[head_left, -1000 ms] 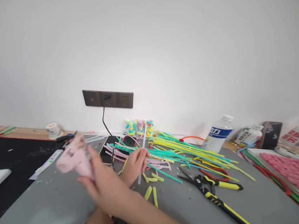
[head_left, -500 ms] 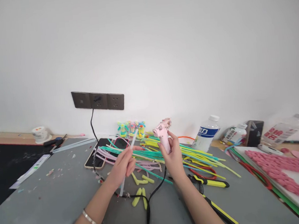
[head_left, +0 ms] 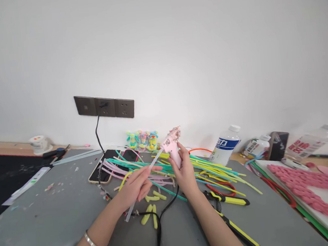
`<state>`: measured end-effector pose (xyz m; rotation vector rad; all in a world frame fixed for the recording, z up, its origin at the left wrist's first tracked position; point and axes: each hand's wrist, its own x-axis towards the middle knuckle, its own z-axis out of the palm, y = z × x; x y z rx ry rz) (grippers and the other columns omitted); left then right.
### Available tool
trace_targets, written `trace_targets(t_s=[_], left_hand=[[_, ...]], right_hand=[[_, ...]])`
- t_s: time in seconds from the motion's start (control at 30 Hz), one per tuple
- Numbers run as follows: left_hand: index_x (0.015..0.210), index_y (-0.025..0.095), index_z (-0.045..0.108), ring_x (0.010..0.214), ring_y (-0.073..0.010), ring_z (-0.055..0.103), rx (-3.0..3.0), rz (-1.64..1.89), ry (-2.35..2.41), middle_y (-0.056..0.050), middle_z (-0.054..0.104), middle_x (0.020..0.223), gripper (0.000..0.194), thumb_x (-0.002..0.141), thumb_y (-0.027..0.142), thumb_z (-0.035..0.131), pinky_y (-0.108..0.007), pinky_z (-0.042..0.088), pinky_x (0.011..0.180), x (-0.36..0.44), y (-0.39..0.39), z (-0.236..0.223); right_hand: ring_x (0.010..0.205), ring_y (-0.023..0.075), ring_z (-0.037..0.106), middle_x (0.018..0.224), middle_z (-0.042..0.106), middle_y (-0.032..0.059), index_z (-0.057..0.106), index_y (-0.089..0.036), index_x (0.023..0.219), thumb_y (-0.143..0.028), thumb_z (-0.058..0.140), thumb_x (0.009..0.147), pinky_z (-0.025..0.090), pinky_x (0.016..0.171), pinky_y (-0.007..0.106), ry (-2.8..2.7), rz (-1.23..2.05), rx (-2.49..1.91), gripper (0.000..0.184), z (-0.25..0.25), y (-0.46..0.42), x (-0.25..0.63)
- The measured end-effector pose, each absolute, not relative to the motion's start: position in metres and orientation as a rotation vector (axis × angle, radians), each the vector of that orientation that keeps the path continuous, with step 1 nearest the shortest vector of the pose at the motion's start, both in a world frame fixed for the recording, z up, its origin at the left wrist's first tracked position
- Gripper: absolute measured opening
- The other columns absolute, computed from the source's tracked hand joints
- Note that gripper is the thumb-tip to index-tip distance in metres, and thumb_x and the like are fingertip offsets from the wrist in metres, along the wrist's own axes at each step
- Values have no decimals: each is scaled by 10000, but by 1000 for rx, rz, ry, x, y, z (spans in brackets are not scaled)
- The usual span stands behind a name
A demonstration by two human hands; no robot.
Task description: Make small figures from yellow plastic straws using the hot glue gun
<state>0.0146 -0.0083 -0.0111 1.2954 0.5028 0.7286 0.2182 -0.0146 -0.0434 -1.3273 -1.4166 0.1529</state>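
My right hand (head_left: 184, 172) is closed round the grip of a small pink glue gun (head_left: 171, 144), held upright above the grey mat (head_left: 60, 218). A black cord (head_left: 161, 216) runs down from the gun toward me. My left hand (head_left: 136, 185) pinches a long clear glue stick (head_left: 142, 185); its upper end meets the back of the gun. Under both hands lies a heap of green, yellow and pink pipe cleaners (head_left: 185, 167). Short yellow pipe-cleaner pieces (head_left: 150, 214) lie on the mat near my left wrist.
Black-and-yellow pliers (head_left: 232, 201) lie right of my right arm. A phone (head_left: 100, 171) rests by a wall socket strip (head_left: 104, 107). Small pipe-cleaner figures (head_left: 142, 139) stand at the wall. Water bottles (head_left: 225, 145) and a tray of pink twisted pieces (head_left: 309, 186) sit at right.
My right hand carried the pink glue gun from the left across to the centre. My left hand lifted the clear stick off the pile and brought its tip up to the gun's back.
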Motion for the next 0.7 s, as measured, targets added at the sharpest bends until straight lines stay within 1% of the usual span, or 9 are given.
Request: trace_targets(t_s=[0.13,0.2,0.33,0.43,0.57,0.7], left_hand=[[1228,114,622,311,-66,204,1305,716,483,126,312,354,526,948,539,486,-211,205,386,14,-9,-13],[1232,115,622,315,-66,203,1315,710,479,124,313,357,521,954,532,479,-213,203,389,14,-9,-12],[1231,109,628,315,-66,192,1319,710,499,123,311,352,544,938,546,489,-218,185,388,14,-11,-9],[1227,100,634,312,-68,197,1308,714,523,126,297,343,574,911,564,516,-218,181,383,14,-10,-7],[1220,97,641,307,-69,200,1306,717,510,124,298,338,561,914,551,521,-216,189,378,14,-9,-7],[1213,103,646,307,-69,192,1297,713,495,119,306,338,533,932,533,502,-217,182,379,14,-10,-9]], right_hand=[[1148,276,593,1328,555,197,329,-167,1473,-338,520,954,496,940,422,-1404,155,-1278,579,-43,-13,220],[1140,275,599,1329,559,196,335,-171,1472,-340,527,950,498,941,425,-1401,165,-1277,581,-42,-13,220],[1087,267,621,1256,596,187,356,-166,1461,-348,560,936,518,908,417,-1401,192,-1270,593,-42,-13,221],[1121,267,611,1292,579,187,354,-173,1462,-348,562,935,512,932,421,-1412,182,-1250,593,-42,-14,221],[1171,272,591,1346,551,178,364,-190,1460,-346,549,939,507,945,418,-1451,163,-1264,574,-39,-16,221],[1166,284,582,1321,557,183,385,-163,1446,-338,561,924,498,960,437,-1433,123,-1283,578,-36,-16,222]])
